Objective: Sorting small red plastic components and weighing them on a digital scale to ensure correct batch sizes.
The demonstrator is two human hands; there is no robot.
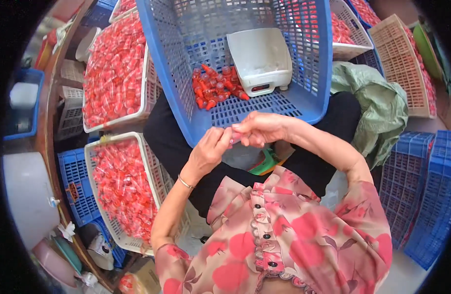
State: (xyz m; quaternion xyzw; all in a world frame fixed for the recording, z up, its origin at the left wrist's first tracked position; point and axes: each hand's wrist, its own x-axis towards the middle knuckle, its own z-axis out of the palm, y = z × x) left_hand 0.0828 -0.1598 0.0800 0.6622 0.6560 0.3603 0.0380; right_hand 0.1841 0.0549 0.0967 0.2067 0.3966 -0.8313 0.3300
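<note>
My left hand (209, 149) and my right hand (260, 130) meet in front of me, just over the near rim of a big blue crate (304, 110). Between their fingertips is a small red-and-clear plastic piece (235, 139), mostly covered, so its exact kind is hard to see. Both hands are closed on it. Inside the blue crate lies a pile of small red plastic bottles with pointed tips (216, 85). Beside that pile sits a white weighing scale (260, 59) with a flat tray.
White crates (146, 93) full of red pieces stand at the left, with another cream crate (149, 181) nearer. A green sack (375, 98) lies at the right, by a beige crate (399, 63) and stacked blue crates (412, 181).
</note>
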